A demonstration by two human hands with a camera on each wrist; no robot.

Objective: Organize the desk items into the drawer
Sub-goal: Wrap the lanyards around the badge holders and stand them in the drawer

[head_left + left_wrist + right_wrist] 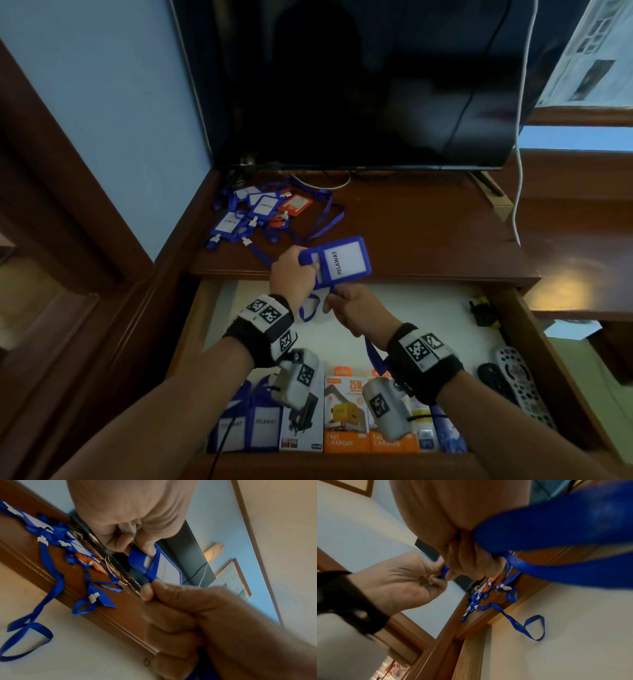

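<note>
A blue badge holder (pixel 339 260) labelled PELAWAT hangs in the air over the desk's front edge, above the open drawer (pixel 376 308). My left hand (pixel 297 265) pinches its top end, and the left wrist view shows the fingertips (pixel 147 550) on the holder (pixel 164 569). Just below, my right hand (pixel 335 297) grips the holder's blue lanyard (pixel 310 310). The strap (pixel 556 540) runs out of that fist across the right wrist view. A tangled pile of blue and orange badges (pixel 263 212) lies at the desk's back left.
The drawer front holds blue badge holders (pixel 250 428) and orange charger boxes (pixel 346 414). Two remotes (pixel 517 380) lie at its right, with a black and yellow item (pixel 483 310) behind them. A dark television (pixel 359 85) stands at the desk's back, with a white cable (pixel 519 171) to the right.
</note>
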